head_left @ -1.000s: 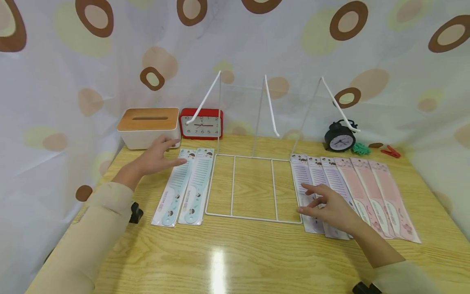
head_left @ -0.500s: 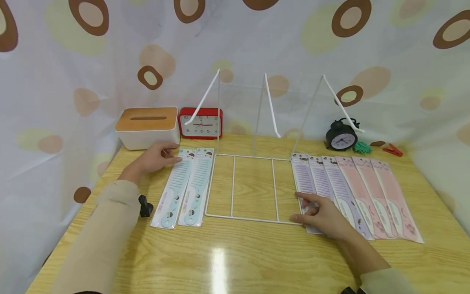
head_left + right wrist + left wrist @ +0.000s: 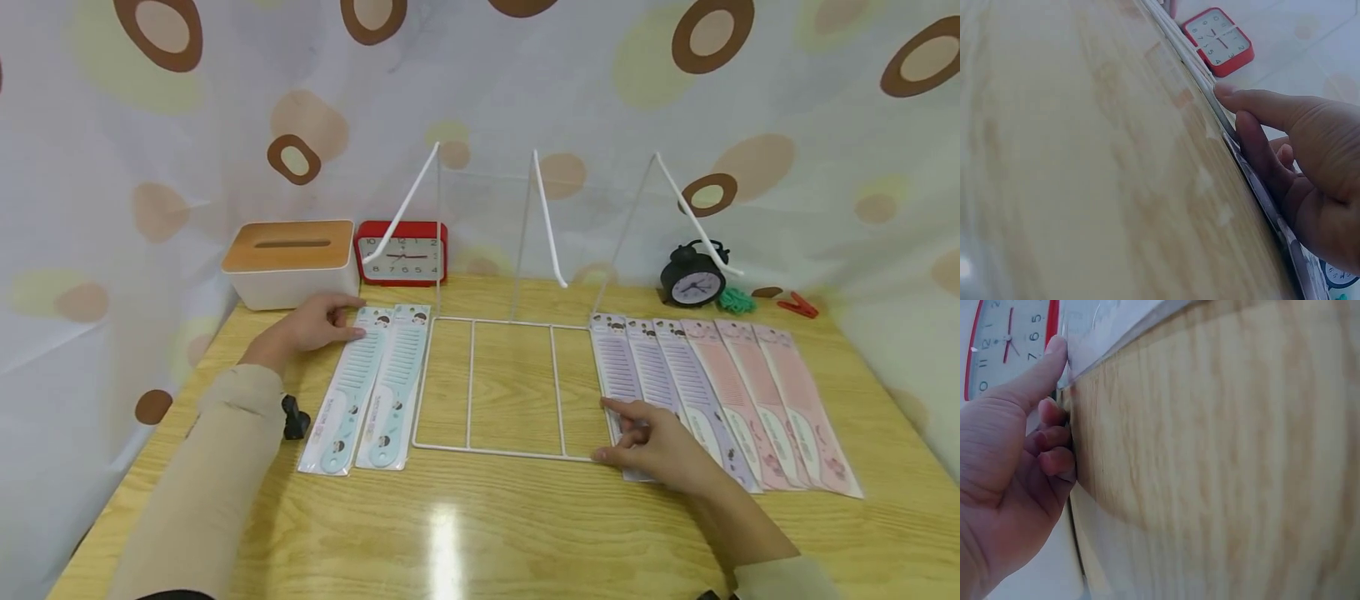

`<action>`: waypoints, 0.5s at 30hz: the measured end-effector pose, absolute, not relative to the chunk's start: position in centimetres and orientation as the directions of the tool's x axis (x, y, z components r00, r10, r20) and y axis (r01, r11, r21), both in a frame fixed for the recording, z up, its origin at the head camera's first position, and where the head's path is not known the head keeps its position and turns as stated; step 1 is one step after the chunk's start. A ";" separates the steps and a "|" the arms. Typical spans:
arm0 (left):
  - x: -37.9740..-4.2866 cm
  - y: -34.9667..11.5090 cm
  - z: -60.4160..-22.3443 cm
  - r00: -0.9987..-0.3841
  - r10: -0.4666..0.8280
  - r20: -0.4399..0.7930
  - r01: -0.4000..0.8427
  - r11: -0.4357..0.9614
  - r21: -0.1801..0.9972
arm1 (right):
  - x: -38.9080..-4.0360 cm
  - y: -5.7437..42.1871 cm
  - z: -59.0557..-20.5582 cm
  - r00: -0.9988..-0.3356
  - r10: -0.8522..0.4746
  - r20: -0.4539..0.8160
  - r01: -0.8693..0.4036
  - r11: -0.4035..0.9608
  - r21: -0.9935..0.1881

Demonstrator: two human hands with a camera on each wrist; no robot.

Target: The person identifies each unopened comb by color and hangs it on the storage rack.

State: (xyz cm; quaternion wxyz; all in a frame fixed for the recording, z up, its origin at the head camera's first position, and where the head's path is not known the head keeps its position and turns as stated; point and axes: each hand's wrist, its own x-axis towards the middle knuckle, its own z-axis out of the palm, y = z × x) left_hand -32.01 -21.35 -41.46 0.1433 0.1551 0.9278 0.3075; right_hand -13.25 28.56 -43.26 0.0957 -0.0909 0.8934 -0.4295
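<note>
Two packaged teal combs (image 3: 348, 392) lie left of a white wire rack (image 3: 471, 383). My left hand (image 3: 311, 323) is at the top of the outer teal pack, with thumb and forefinger by its edge. In the left wrist view the thumb touches a pack corner (image 3: 1085, 359) and the other fingers are bent. My right hand (image 3: 660, 442) rests over the innermost packaged purple comb (image 3: 621, 358). Its forefinger and thumb touch the rack's lower right side, and they stand apart. In the right wrist view the thumb meets the rack's white wire (image 3: 1194, 72).
Two more purple packs (image 3: 690, 375) and several pink comb packs (image 3: 798, 392) lie on the right. Behind stand a tissue box (image 3: 288, 267), a red clock (image 3: 401, 254) and a black alarm clock (image 3: 693, 279). Three white hooks (image 3: 547, 217) project forward from the rack.
My left hand has come down onto the top edge of the outer teal pack. My right hand has moved down and left to the rack's lower right corner. The view has shifted slightly.
</note>
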 end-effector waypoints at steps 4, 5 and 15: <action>-31.9 -21.2 -41.1 -0.913 0.358 -0.193 0.179 0.780 0.600 | -13.4 28.5 -43.3 -0.965 -0.248 -0.087 -0.090 0.623 -0.777; -31.9 -21.2 -41.0 -0.916 0.350 -0.196 0.170 0.781 0.601 | -13.4 28.5 -43.3 -0.964 -0.250 -0.088 -0.090 0.621 -0.779; -31.2 -22.2 -41.1 -0.935 0.302 -0.184 0.110 0.743 0.660 | -13.4 28.6 -43.2 -0.956 -0.277 -0.100 -0.093 0.606 -0.790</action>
